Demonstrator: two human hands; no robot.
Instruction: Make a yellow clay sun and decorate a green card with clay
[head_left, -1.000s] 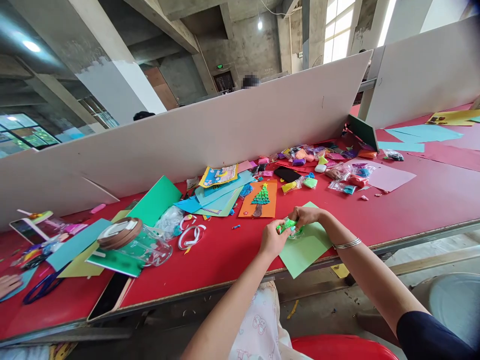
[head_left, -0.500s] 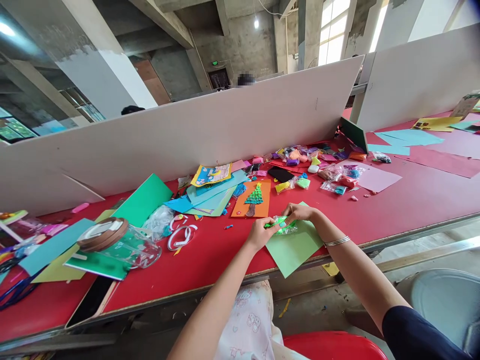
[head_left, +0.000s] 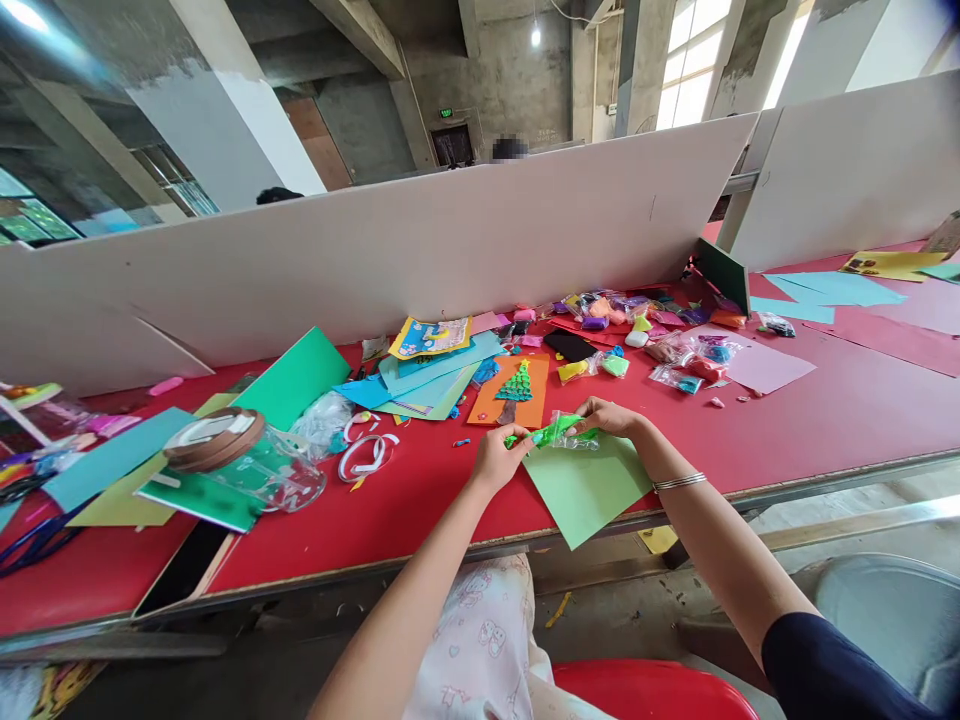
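Note:
Between my two hands, bright green clay [head_left: 556,428] stretches out of a clear plastic bag. My left hand [head_left: 501,455] pinches the clay's left end. My right hand [head_left: 606,416] is closed on the bag with the rest of the clay. Beneath my right hand lies a light green paper sheet [head_left: 589,490], one corner sticking out past the table edge. Just behind my hands is an orange card [head_left: 486,398] bearing a green clay tree [head_left: 515,384] with a brown trunk and a yellow star.
Left on the red table [head_left: 420,500] are a clear jar [head_left: 281,470] with a brown lid, green boards and paper sheets. Bagged clay [head_left: 701,360] in many colours lies behind and right. A white partition [head_left: 450,240] runs along the back.
My left hand has moved left, away from my right hand, and the green clay has been drawn out longer from the bag. The camera view has shifted slightly.

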